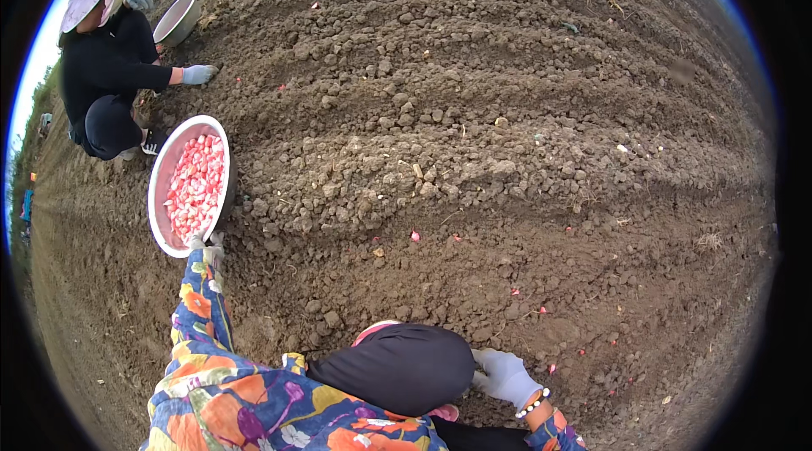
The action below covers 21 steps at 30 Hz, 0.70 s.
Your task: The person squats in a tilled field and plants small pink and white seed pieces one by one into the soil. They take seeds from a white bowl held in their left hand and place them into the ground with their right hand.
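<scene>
My left hand (207, 244), in a pale glove, grips the near rim of a metal basin (163, 187) at arm's length on the left. Inside the basin lies a heap of pink-coated seed cloves (195, 181), which look like garlic. On the right, my right hand (505, 377) wears a whitish glove and a beaded bracelet. It reaches down at the soil beside my dark-trousered knee (406, 365). Its fingertips are partly hidden, so whether they hold a clove cannot be seen. A pink clove (552, 368) lies on the soil just right of that hand.
A co-worker (108, 70) in a sun hat crouches at the upper left, one gloved hand (199, 74) on the soil. Another basin (177, 19) stands beside them. Ridges of cloddy soil (406, 153) run across the field. Several pink cloves, including one clove (415, 236), dot the furrow.
</scene>
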Available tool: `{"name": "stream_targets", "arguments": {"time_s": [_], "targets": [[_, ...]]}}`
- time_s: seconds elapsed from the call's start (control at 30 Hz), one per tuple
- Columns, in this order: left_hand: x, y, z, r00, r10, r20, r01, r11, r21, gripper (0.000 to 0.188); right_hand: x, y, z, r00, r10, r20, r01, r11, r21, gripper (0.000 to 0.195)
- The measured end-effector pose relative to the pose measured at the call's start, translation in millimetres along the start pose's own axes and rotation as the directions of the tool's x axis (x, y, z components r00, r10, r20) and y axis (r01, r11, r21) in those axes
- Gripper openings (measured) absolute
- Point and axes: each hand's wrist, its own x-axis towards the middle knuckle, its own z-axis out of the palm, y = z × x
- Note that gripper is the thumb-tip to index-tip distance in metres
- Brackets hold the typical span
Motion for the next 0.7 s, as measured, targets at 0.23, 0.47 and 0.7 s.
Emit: {"name": "stream_targets", "arguments": {"time_s": [0.23, 0.47, 0.7], "targets": [[-21, 24, -27, 0.992, -0.074, 0.103, 0.056, 0.985, 0.162, 0.031, 13, 26, 6, 0.999, 0.028, -0.045, -0.034, 0.989, -0.146, 0.041], [-95, 44, -33, 0.937, -0.227, 0.267, 0.107, 0.911, 0.398, 0.026, 8, 93, 6, 0.959, 0.279, -0.048, -0.269, 0.846, -0.461, 0.027], [-166, -18, 61, 0.625, -0.546, 0.559, 0.121, 0.774, 0.621, 0.016, -8, 80, 11, 0.957, 0.287, -0.042, -0.287, 0.914, -0.287, 0.033]]}}
